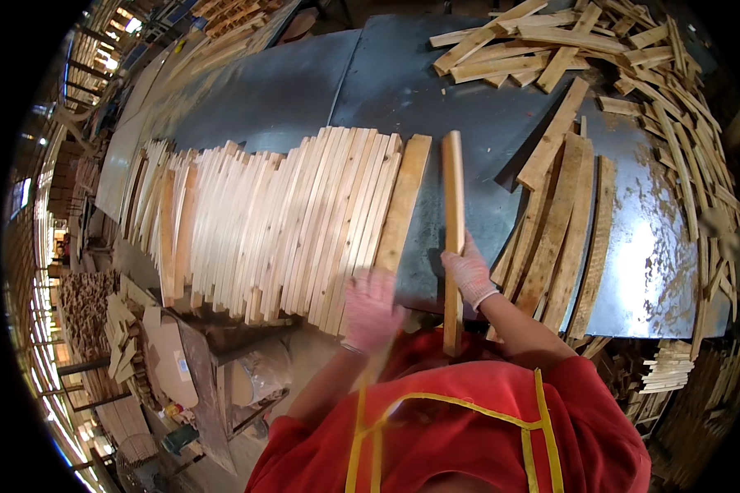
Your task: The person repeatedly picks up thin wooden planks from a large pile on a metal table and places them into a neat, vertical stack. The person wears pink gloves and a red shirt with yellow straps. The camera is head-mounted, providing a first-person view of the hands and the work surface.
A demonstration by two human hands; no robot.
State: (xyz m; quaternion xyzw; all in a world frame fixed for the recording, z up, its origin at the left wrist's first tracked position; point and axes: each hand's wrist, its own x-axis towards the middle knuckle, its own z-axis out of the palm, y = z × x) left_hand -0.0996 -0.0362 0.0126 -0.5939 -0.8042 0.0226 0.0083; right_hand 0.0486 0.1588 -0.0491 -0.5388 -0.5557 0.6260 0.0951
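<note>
My right hand [470, 274], in a pale work glove, is closed round a narrow wooden plank [453, 189]. The plank stands apart from the others, its long side running away from me and its near end close to my red clothing. My gloved left hand [372, 311] is slightly blurred, with fingers stretched out over the near ends of a long row of pale wooden strips [304, 222]. A browner board [404, 197] lies against the right end of that row, just beyond the left fingertips.
Several rough boards [563, 222] lie on the dark metal tabletop [403, 74] to my right. A loose heap of boards [551, 41] covers the far right. Below the table's left edge are a wooden stand [205, 386] and scrap wood [123, 345].
</note>
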